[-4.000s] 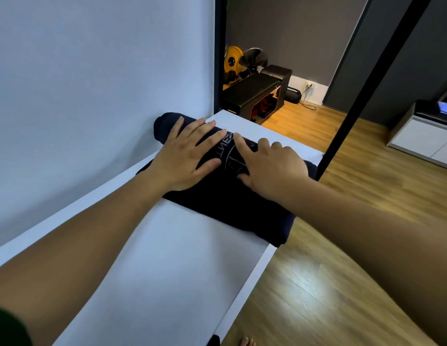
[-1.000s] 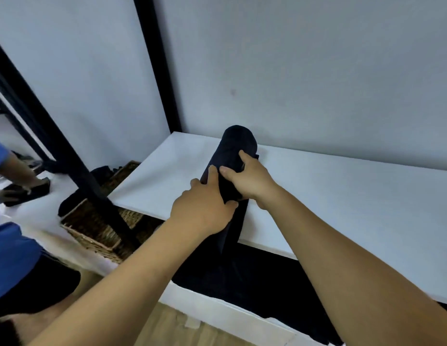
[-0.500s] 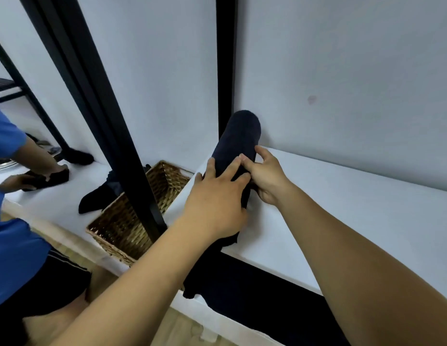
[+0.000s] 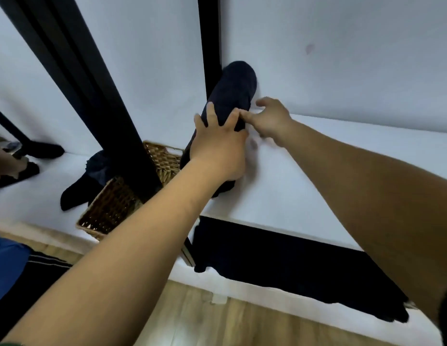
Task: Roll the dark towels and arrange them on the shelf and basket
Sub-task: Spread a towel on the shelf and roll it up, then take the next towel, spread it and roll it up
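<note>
A rolled dark towel lies on the white shelf at its left end, its far end against the wall beside a black post. My left hand rests flat on the roll's near part, fingers spread over it. My right hand hovers just right of the roll with fingers apart, fingertips near it, holding nothing. A wicker basket stands on the lower shelf to the left, with a dark towel draped over its far rim. More dark cloth lies on the lower shelf under the white shelf.
A thick black post rises in front of the basket. Another person's hand and blue sleeve are at the far left, near dark cloth on the lower surface. Wooden floor runs below.
The roll has been carried to the shelf's left end and set against the wall. My right hand has let go of it and drawn slightly right; my left hand stays on it.
</note>
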The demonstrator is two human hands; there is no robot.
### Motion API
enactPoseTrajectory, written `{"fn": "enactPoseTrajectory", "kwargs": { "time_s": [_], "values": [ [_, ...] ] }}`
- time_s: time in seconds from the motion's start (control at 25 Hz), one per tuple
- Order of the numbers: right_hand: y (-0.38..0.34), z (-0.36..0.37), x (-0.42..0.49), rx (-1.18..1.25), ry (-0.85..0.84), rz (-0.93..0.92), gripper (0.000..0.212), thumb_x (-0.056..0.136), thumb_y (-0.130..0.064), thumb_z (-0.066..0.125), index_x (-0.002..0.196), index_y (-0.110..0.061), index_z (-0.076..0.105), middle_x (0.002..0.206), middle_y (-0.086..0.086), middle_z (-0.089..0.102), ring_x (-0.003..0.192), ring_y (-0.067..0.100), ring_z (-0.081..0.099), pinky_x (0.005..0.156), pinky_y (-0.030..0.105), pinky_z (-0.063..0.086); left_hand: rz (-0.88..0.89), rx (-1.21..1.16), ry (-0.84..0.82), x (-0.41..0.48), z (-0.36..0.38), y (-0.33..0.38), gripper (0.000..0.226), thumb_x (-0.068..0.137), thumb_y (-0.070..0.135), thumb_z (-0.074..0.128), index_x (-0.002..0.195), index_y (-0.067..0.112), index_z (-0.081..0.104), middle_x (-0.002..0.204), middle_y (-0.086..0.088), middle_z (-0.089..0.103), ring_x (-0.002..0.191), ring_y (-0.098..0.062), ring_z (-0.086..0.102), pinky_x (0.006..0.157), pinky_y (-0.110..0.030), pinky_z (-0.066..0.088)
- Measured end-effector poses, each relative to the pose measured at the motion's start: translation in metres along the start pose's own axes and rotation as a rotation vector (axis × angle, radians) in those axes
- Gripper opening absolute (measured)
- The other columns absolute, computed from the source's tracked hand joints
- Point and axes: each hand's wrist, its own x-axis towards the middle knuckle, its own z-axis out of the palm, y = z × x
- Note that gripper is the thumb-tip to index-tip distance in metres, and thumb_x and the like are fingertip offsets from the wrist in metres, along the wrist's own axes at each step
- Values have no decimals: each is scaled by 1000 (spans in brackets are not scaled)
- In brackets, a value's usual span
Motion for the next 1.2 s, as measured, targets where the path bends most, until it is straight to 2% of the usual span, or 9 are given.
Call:
{"fn": "enactPoseTrajectory", "kwargs": {
  "time_s": [0.16,0.28,0.36,0.48,0.64,0.8,1.0,1.08,1.2],
  "values": [
    [16,-32,-96,-6,323,-202,39,89,-25,65,127,-20,58,115,-4,62,91,8,62,83,20,49,87,-111,487,-46,12,10,41,93,30,49,131,13,55,147,-10,46,147,-34,24,116,-66,4],
    [65,-18,-221,182,369,-333,23,88,-14,68,108,-25,63,87,-8,64,69,8,58,63,11,45,234,-507,867,-128,63,39,24,87,18,59,104,7,70,109,-8,68,109,-28,61,107,-48,31],
    [121,7,-285,149,225,-198,24,87,-12,71,101,-30,65,78,-11,63,68,8,59,62,10,43,172,-739,661,-179,120,62,20,87,22,58,97,11,71,97,0,68,92,-18,60,90,-30,36],
    [227,43,-327,149,-10,219,15,87,-15,73,95,-27,70,78,-13,68,75,6,65,68,16,46,-46,-1075,124,-211,209,99,7,91,21,60,88,22,66,86,12,65,83,-5,60,72,-11,41],
    [325,66,-330,271,-70,519,9,90,-8,69,88,-16,72,82,-2,71,78,12,68,70,29,54,-343,-1234,-266,-208,289,132,15,93,11,64,80,15,69,79,3,71,74,-7,66,74,-20,51],
    [360,74,-305,602,55,851,12,92,-7,65,85,-14,71,89,8,71,78,20,69,59,25,57,-659,-1451,-388,-183,321,148,16,94,11,61,82,13,71,82,-5,71,72,-14,68,75,-29,53],
    [397,64,-267,936,258,992,6,92,-14,67,98,-14,68,101,6,69,96,20,70,83,36,60,-923,-1869,-395,-128,348,159,20,100,7,49,115,5,61,108,-8,69,107,-25,67,95,-32,54],
    [405,55,-252,946,239,1070,23,91,-34,70,103,-16,64,105,3,66,102,18,68,81,36,61,-1093,-2047,-429,-110,358,158,22,101,17,50,121,9,58,124,-8,63,118,-25,62,100,-37,52],
    [408,46,-236,761,193,1185,53,83,-58,69,111,-14,62,106,-1,68,97,17,69,84,40,57,-1194,-2079,-400,-95,359,157,27,96,27,64,117,12,56,123,-11,61,105,-24,68,88,-38,59]
  ]
}}
